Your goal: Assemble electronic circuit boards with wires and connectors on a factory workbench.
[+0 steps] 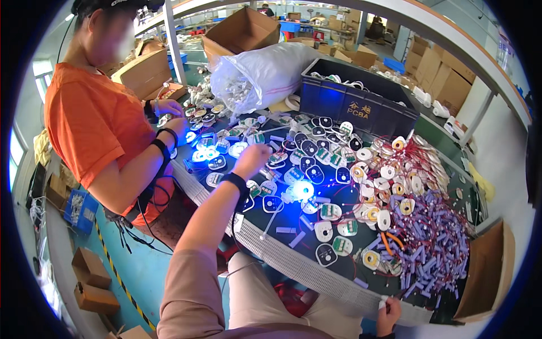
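My left hand (254, 161) reaches out over the middle of the table, a black band round its wrist. Its fingers are curled together above several round white plates with green circuit boards (294, 174); what they hold, if anything, is hidden. Just below it a lamp module (303, 190) glows bright blue. My right hand (388, 314) is at the table's front edge, low on the right, fingers bent closed with white at the fingertip. Whatever it grips is too small to make out. Close to it lies a heap of purple cylinders with red wires (432, 254).
Orange-handled pliers (389, 243) lie beside the heap. Behind stand a black crate (355, 107) and a clear bag of white parts (259, 76). A co-worker in an orange shirt (96, 124) works at left among glowing modules. An open carton (485, 271) borders the right end.
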Available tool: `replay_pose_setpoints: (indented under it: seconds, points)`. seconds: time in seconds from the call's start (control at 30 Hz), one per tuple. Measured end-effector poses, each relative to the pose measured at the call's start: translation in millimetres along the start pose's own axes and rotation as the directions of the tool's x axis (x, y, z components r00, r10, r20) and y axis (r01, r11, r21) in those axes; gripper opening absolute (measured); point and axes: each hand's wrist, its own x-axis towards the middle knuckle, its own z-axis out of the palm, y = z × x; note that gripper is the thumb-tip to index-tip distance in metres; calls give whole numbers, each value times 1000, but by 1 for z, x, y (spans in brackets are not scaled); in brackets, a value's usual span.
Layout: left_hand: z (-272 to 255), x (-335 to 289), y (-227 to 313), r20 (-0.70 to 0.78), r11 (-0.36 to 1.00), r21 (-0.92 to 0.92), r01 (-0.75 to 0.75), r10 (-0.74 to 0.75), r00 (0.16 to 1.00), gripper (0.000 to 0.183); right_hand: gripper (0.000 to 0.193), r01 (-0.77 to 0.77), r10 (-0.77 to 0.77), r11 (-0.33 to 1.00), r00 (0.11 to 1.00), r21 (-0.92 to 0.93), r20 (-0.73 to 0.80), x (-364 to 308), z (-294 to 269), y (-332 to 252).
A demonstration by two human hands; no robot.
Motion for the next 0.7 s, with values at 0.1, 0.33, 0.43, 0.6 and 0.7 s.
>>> replay_pose_setpoints:
  seconds: [0.1, 0.33, 0.43, 0.6, 0.7]
  points:
    - [34, 9, 12, 86, 939, 345, -19, -11, 996, 34, 17, 88, -71, 984, 991, -155, 112, 9, -12, -26]
    - [67, 34, 31, 9, 771, 607, 192, -248, 969, 19, 19, -222, 182, 975, 846, 22, 501, 52, -43, -45]
    - [75, 41, 25, -38, 726, 638, 258, -305, 952, 27, 18, -503, 349, 862, 683, 66, 642, 59, -50, -29]
    - [82, 51, 21, -173, 732, 658, 177, -82, 981, 24, 21, -614, 296, 763, 609, 201, 736, 57, -54, -3]
    - [88, 50, 25, -114, 685, 718, 123, -59, 992, 22, 21, -656, 278, 733, 531, 181, 801, 61, -57, 2]
